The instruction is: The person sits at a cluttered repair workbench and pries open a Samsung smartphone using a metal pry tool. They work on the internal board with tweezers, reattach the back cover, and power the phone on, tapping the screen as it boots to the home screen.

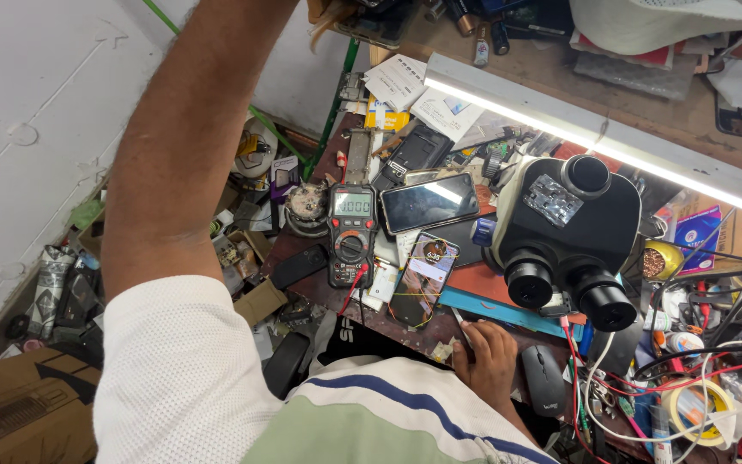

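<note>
My left arm (191, 129) is raised straight up and leaves the frame at the top edge. Only tan, finger-like tips (326, 19) show there beside a dark object on the shelf, so its grip is unclear. At the near edge of the bench, my right hand (484, 359) rests with curled fingers around a thin metal tool (460, 321). Just left of that hand lies a phone with a lit screen (422, 277) with thin yellow wires across it. A black and red multimeter (352, 234) lies further left with its display on.
A black stereo microscope (564, 232) stands right of the phones, under a long lit light bar (603, 142). A second dark phone (429, 202), a black mouse (543, 380), tangled red, white and black cables (697, 344), a tape roll (697, 412) and floor clutter (70, 283) surround the bench.
</note>
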